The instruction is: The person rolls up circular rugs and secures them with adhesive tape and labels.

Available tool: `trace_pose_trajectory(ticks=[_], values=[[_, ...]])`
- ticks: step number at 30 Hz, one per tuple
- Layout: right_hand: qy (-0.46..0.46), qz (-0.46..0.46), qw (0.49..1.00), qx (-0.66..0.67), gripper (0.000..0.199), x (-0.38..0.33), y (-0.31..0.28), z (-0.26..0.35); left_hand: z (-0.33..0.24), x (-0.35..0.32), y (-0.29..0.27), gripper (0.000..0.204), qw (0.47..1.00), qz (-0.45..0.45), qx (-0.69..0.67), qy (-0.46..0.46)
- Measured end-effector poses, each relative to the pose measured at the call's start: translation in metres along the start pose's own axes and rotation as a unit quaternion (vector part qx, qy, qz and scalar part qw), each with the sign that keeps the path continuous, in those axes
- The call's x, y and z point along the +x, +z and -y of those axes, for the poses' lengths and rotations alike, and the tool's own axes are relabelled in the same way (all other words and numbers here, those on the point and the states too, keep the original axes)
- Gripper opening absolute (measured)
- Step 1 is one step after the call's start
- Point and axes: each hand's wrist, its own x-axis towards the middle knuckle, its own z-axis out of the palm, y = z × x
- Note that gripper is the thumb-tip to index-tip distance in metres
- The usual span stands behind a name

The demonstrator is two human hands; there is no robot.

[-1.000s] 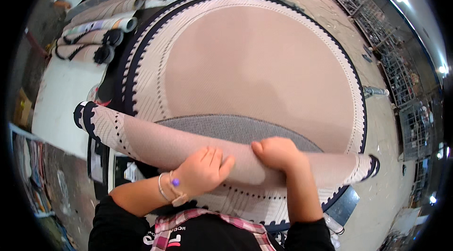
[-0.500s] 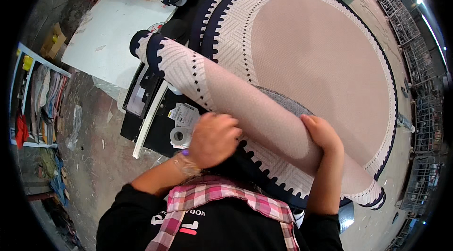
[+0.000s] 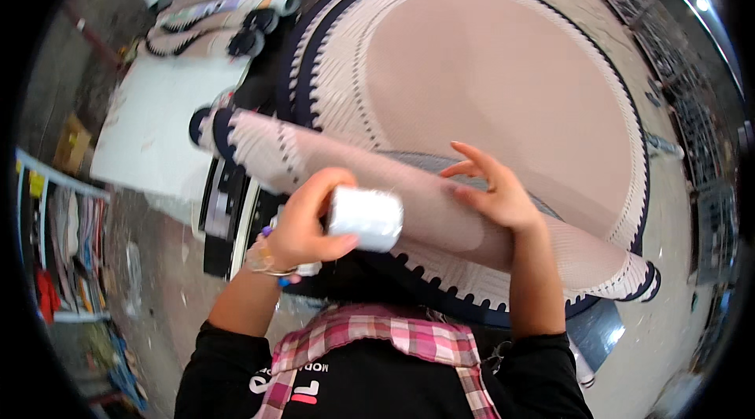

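Note:
My left hand [image 3: 307,222] is closed around a small roll of shiny clear plastic film [image 3: 366,218], holding it above the near side of a rolled-up rug [image 3: 409,187]. The rug roll is pink with pale patterned ends and a navy scalloped edge. It lies slantwise across a stack of round rugs [image 3: 503,65] of the same pattern. My right hand [image 3: 495,191] is open, fingers apart, over the right half of the roll. A strip of grey rug backing [image 3: 417,158] shows just behind the roll.
Several rolled rugs [image 3: 228,25] lie at the back left, beyond a white board [image 3: 169,120]. A black tray [image 3: 220,203] sits left of the roll. Shelves of folded textiles [image 3: 75,254] stand at far left. Metal racks [image 3: 676,81] line the right side.
The left hand now holds the film roll, raised over the table. My right hand has loosened from the rug roll and spread its fingers. The view has shifted slightly.

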Motion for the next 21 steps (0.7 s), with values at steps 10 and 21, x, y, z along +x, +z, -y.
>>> trace_pose_trajectory(ticks=[10, 21], values=[[-0.103, -0.287, 0.950, 0.074, 0.094, -0.032, 0.002, -0.021, -0.019, 0.169, 0.106, 0.037, 0.947, 0.191, 0.177, 0.189], [-0.021, -0.300, 0.922, 0.246, 0.075, -0.058, 0.003, -0.005, 0.043, 0.199, 0.115, 0.014, 0.990, -0.096, -0.024, -0.103]])
